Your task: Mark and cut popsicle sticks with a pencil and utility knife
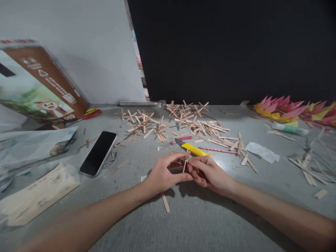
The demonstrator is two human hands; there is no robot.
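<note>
My left hand (166, 172) and my right hand (208, 171) meet over the middle of the table. Between their fingertips is a small piece of crossed wooden craft sticks (184, 166). The left thumb and forefinger curve around it, while the right fingers pinch it from the other side. Some of its parts are hidden by the fingers. Just beyond my hands lies a yellow utility knife (194, 149) with a dark tip. A single loose craft stick (165, 203) lies on the table below my left wrist.
Behind the knife are heaps of crossed sticks (143, 120) and loose sticks (212, 128). A pink-striped pencil (217, 150) lies nearby. A phone (99, 153), plastic packets (39, 196) and a printed box (44, 84) are left. At right are a glue stick (290, 129) and pink-yellow paper petals (280, 110).
</note>
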